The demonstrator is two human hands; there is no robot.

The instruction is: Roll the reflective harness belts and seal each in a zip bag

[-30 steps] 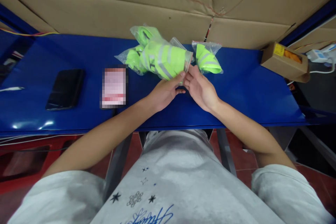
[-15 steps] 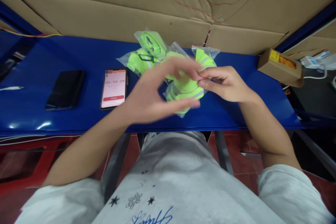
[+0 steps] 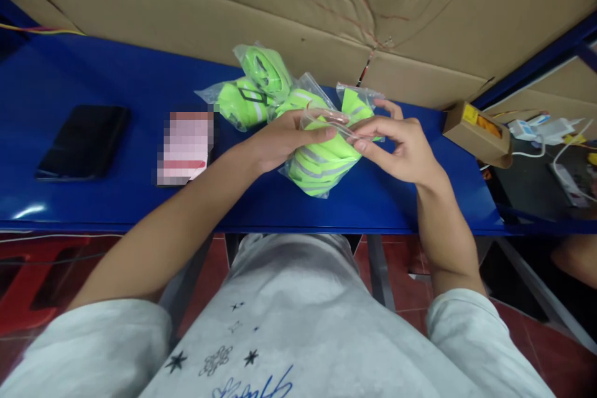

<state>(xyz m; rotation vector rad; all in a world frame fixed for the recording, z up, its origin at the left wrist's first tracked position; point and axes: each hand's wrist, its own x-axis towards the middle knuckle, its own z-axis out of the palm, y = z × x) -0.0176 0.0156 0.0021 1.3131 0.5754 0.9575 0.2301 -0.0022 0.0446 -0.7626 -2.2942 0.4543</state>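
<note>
A clear zip bag (image 3: 321,165) with folded neon-yellow fabric and grey reflective stripes inside stands at the front of a small cluster. My left hand (image 3: 291,137) pinches the left part of its top edge, thumb in front and fingers behind. At the other end of that edge, my right hand (image 3: 396,143) grips the plastic between thumb and forefinger, its other fingers raised. Behind them lie more bagged neon bundles: a rolled one (image 3: 265,68), one with a black buckle (image 3: 242,102), and another (image 3: 357,102) partly covered by my right hand.
All this rests on a blue table (image 3: 252,211). To the left are a phone (image 3: 184,146) with a lit screen and a black flat object (image 3: 84,140). An open cardboard box (image 3: 480,130) stands at right, near white plugs and cables (image 3: 536,130). Cardboard (image 3: 186,18) lines the back.
My left hand has come down from above the bag and closed on its top edge. My right hand keeps hold at the right end. The view has shifted slightly.
</note>
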